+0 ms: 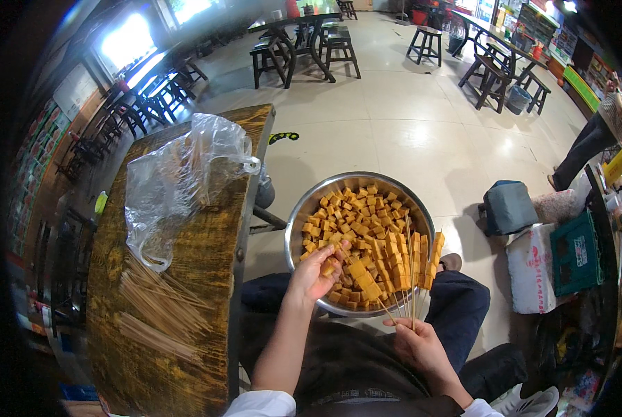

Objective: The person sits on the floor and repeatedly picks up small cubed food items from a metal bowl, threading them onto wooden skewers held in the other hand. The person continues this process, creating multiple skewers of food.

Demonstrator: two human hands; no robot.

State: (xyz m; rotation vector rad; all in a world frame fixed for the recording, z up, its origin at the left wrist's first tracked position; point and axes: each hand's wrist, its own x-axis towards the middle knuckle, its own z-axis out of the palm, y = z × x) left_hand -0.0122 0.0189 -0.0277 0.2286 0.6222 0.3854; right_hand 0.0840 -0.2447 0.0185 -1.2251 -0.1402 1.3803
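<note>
A steel bowl (430,219) full of yellow-brown food cubes (358,208), which look like tofu, rests at the lap. My left hand (319,271) is over its left part, fingers closed on a cube or cubes at the upper end of a skewer. Several cubes (364,279) are threaded on that skewer. The lower ends of bamboo skewers (412,292) are in my right hand (418,339), below the bowl's rim. Filled skewers (436,255) lie fanned over the right side of the bowl, their bare ends pointing towards my right hand.
On the wooden table (212,292) at left lie loose bamboo skewers (160,302) and a clear plastic bag (186,172). Bundles and a green crate (577,255) stand at right. A person (597,130) stands at the far right. Tables and stools (337,47) are further off.
</note>
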